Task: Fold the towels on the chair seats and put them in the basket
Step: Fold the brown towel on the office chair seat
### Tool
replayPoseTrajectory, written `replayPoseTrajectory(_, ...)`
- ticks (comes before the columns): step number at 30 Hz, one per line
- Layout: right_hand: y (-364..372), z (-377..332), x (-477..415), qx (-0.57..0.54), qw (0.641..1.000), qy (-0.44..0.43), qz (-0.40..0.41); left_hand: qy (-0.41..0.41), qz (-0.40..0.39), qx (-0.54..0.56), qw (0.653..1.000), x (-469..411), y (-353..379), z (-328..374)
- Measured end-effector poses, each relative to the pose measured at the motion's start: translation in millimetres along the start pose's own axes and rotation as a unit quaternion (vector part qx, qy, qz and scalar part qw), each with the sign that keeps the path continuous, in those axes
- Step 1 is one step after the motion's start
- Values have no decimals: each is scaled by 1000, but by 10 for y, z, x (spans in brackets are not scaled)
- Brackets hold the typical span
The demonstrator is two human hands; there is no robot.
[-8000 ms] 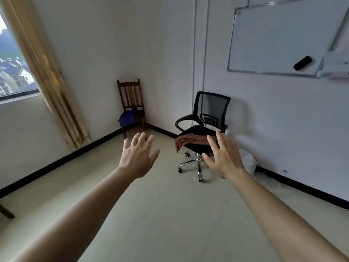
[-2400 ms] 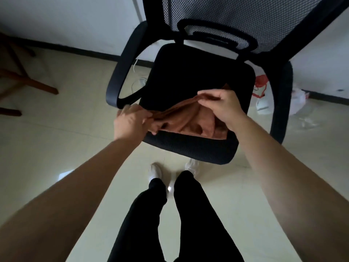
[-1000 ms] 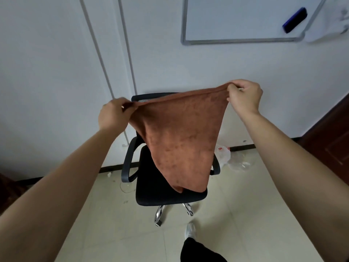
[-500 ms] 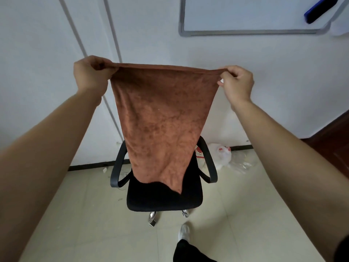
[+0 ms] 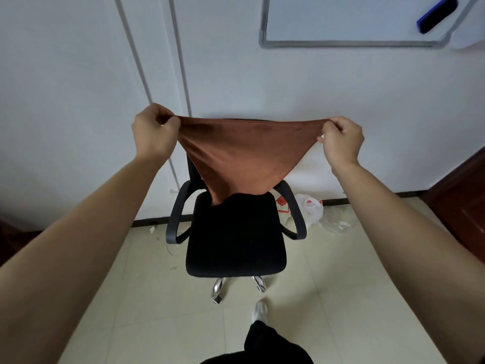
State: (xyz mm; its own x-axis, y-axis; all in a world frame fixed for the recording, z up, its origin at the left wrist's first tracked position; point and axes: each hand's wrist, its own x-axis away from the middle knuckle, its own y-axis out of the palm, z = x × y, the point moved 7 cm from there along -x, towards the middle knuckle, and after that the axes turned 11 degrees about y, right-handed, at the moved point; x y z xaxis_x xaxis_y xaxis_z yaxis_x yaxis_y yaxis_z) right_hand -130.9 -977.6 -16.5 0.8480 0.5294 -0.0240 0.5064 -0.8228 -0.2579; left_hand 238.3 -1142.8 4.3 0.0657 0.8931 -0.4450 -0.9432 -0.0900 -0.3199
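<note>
A brown towel [image 5: 244, 156] is stretched in the air between both hands, above the black office chair [image 5: 236, 240]. My left hand [image 5: 153, 134] grips its left top corner. My right hand [image 5: 341, 139] pinches its right top corner. The cloth hangs in a wedge whose lower tip reaches down to the back of the bare black seat and hides the chair's backrest. No basket is in view.
White wall stands right behind the chair, with a whiteboard [image 5: 354, 19] at the upper right. Plastic bags [image 5: 312, 210] lie on the tiled floor to the chair's right. A dark wooden door [image 5: 464, 195] is at the far right. My leg and shoe [image 5: 259, 311] are below.
Both hands have spread further apart and come lower, pulling the top edge taut. The towel now hangs shorter, its tip near the back of the seat.
</note>
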Motion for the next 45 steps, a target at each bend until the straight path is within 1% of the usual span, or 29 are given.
replayPoseTrajectory(3, -98, 356, 307, 47, 999, 18, 14, 13, -23, -31, 999, 469, -8, -189)
replayPoseTrajectory(7, -174, 1039, 858, 125, 991, 48, 11, -9, -75, -68, 995, 1287, -22, -674)
replayPoseTrajectory(9, -184, 1413, 1086, 161, 985, 59, -6, -25, -114, -98, 988, 1701, -18, -952)
replayPoseTrajectory(11, -190, 1825, 1295, 205, 974, 95, -35, -43, -155, -135, 978, 2095, -19, -1215)
replayPoseTrajectory(14, -212, 2430, 1561, 282, 945, 142, -85, -82, -230, -202, 948, 2598, 11, -1604)
replayPoseTrajectory(18, -231, 3047, 1924, 377, 891, 183, -172, -140, -334, -241, 900, 3195, 42, -2059)
replayPoseTrajectory(22, -219, 3483, 2144, 420, 853, 202, -234, -189, -435, -274, 836, 3614, 97, -2383)
replayPoseTrajectory(24, -211, 3570, 2172, 433, 844, 198, -248, -193, -459, -289, 818, 3700, 115, -2442)
replayPoseTrajectory(25, -195, 3610, 2152, 435, 841, 200, -251, -198, -463, -295, 812, 3714, 148, -2485)
replayPoseTrajectory(28, -84, 3612, 2006, 433, 843, 196, -253, -210, -453, -295, 815, 3563, 264, -2544)
replayPoseTrajectory(30, 37, 3590, 1699, 412, 850, 208, -253, -222, -430, -290, 825, 3286, 465, -2595)
replayPoseTrajectory(34, 262, 3480, 1393, 375, 862, 228, -253, -240, -370, -270, 856, 2896, 599, -2634)
replayPoseTrajectory(38, 567, 3466, 964, 336, 868, 255, -261, -251, -343, -264, 866, 2508, 876, -2753)
replayPoseTrajectory(42, 997, 3481, 381, 330, 867, 233, -293, -273, -308, -265, 872, 2076, 1268, -3022)
replayPoseTrajectory(45, 1300, 3601, 35, 343, 864, 217, -299, -267, -283, -270, 881, 1808, 1523, -3243)
